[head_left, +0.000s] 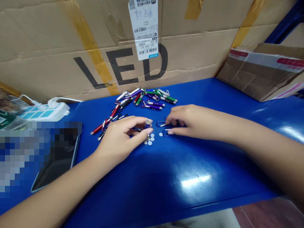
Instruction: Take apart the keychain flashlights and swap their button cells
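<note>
My left hand [125, 133] is closed, pinching a short blue metal penlight barrel [147, 125] upright between thumb and fingertips. Its round silver end faces up. Under those fingertips lie several small button cells [145, 142], partly hidden, and several pale round discs [152, 139]. My right hand [184, 120] rests on the table with thumb and fingers apart. Its fingertips touch a blue carabiner clip [160, 124], and the thumb lies at another blue clip [165, 133]. Whatever is attached to these clips is hidden by the hand. One more disc [161, 134] lies beside them.
Behind my hands is a pile of penlights with clips [152, 99], red, purple, green, black and silver. On the left are a phone [59, 158] and a white power strip [45, 111]. A large cardboard box [190, 53] stands behind, with a smaller carton [261, 72] at right.
</note>
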A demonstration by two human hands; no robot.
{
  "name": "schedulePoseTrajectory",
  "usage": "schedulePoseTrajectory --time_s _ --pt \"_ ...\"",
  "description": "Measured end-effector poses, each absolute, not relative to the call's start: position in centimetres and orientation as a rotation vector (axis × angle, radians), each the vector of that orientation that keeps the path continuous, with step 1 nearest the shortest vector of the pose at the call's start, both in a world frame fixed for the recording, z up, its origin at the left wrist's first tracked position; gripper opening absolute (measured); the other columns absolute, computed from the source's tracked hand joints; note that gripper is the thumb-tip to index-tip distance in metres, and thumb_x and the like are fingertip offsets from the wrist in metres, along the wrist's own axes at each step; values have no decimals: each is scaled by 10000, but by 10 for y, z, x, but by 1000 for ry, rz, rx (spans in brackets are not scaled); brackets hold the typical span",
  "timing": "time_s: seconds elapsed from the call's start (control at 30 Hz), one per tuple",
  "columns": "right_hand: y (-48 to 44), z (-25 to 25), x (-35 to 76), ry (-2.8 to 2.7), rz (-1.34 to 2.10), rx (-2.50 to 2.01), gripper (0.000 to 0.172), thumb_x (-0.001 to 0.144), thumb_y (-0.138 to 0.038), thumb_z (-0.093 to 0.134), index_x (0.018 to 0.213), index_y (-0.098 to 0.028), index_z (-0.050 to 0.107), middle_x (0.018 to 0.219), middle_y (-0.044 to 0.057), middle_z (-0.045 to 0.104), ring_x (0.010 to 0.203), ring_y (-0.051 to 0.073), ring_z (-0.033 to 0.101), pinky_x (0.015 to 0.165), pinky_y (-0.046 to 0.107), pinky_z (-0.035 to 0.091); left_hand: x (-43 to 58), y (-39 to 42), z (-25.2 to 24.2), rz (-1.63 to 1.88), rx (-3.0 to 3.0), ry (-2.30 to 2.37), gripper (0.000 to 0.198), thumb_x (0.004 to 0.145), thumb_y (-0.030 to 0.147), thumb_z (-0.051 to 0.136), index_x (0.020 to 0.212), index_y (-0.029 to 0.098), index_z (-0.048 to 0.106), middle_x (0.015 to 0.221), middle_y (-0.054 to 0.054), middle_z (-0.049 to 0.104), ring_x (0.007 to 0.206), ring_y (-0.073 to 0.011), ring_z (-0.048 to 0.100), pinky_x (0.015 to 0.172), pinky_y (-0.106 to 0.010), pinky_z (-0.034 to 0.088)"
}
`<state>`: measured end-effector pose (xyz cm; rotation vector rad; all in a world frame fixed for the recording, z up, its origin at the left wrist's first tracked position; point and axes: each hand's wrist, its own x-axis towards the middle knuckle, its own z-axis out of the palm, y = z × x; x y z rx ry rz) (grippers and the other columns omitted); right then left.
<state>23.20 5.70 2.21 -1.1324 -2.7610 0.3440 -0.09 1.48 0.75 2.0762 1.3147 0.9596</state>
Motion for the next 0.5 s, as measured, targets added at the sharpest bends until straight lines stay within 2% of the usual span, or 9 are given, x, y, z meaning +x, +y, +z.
schedulePoseTrajectory --time_s 0.2,0.5 --pt "72 28 249 -2561 36 -1277 180 847 -235 552 949 -181 690 903 59 657 755 178 586 680 297 430 -5 15 13 1068 2010 1399 250 793 361 687 997 220 716 975 -35 735 804 -169 695 710 -259 599" --pt "72 24 248 -2637 149 -1281 189 851 -261 558 960 -186 693 956 66 639 785 175 586 706 301 448 -4 15 17 1138 1905 1422 254 778 344 704 992 208 716 939 -30 737 761 -151 691 712 -252 600"
